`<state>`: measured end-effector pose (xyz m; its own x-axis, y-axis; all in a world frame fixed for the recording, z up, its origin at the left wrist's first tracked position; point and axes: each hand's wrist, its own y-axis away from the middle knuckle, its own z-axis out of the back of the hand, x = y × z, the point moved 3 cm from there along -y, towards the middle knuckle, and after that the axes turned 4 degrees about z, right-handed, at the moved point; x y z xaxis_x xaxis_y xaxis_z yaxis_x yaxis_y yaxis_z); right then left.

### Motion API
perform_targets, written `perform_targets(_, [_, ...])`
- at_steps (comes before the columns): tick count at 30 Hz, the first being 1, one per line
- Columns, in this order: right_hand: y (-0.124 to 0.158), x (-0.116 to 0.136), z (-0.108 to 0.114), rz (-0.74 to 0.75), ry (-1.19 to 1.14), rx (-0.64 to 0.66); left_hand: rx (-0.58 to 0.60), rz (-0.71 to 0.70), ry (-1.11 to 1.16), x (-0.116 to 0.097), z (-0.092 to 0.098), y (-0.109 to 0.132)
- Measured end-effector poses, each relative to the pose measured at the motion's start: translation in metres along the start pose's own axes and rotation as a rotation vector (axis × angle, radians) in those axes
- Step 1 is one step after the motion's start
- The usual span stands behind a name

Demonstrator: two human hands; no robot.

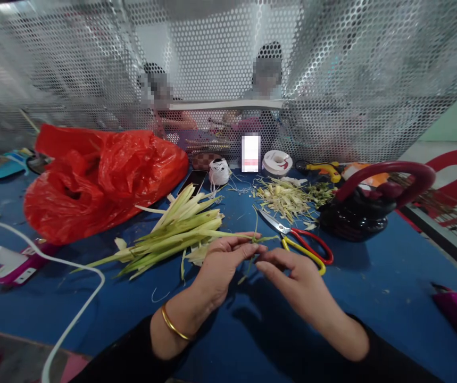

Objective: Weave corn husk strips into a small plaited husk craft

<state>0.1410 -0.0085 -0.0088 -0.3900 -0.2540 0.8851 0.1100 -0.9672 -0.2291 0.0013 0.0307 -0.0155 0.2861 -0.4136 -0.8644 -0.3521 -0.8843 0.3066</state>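
My left hand [228,260] is pinched on a thin green plant strip [255,239] that appears crossed or knotted at my fingertips. Close beside it, my right hand [292,274] has its thumb and fingers closed at the strip's lower end; its fingertips partly hide what they grip. Left of my hands lies a heap of long pale-green leaves [172,236] that look like corn husks. Scissors [288,230] with red and yellow handles rest just beyond my right hand, blades partly spread.
A red plastic bag [104,175] fills the back left, near a white cable [92,266] and power strip [23,263]. Behind are white string [219,173], a lit phone [251,153], a white spool [277,163] and husk scraps [284,198]. A dark pot [356,215] stands right.
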Motion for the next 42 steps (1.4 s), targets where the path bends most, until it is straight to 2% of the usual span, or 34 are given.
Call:
perform_targets(3, [0.001,-0.014,-0.021,-0.185,-0.235,0.077,0.027,0.056,0.033,0.005,-0.003,0.001])
perform_targets(6, [0.003,-0.02,-0.028,-0.243,-0.37,0.054,0.044,0.101,0.028,0.009,-0.005,0.002])
perform_targets(10, [0.004,-0.015,-0.023,-0.159,-0.345,0.04,-0.003,0.078,0.058,0.008,-0.004,0.001])
perform_targets(17, [0.007,-0.004,-0.015,-0.036,-0.218,0.14,-0.083,0.05,0.014,0.003,-0.001,0.003])
perform_targets(30, [0.014,0.006,-0.017,0.128,-0.087,0.226,-0.062,-0.042,-0.128,-0.004,0.003,0.002])
perform_targets(32, [0.015,0.009,-0.017,0.187,0.023,0.196,-0.031,-0.032,-0.154,-0.005,0.001,0.003])
perform_targets(34, [0.016,0.011,-0.012,0.261,0.159,0.105,0.0,-0.036,-0.192,-0.007,-0.001,0.004])
perform_targets(38, [0.01,0.013,0.014,0.322,0.374,-0.323,0.069,-0.051,-0.223,-0.009,-0.005,0.006])
perform_targets(39, [0.006,0.012,0.02,0.303,0.403,-0.381,0.083,-0.043,-0.213,-0.009,-0.005,0.006])
perform_targets(40, [0.003,0.01,0.024,0.264,0.404,-0.373,0.089,-0.034,-0.202,-0.008,-0.005,0.005])
perform_targets(42, [-0.005,0.004,0.024,0.16,0.315,-0.225,0.087,-0.02,-0.195,-0.007,-0.005,0.004])
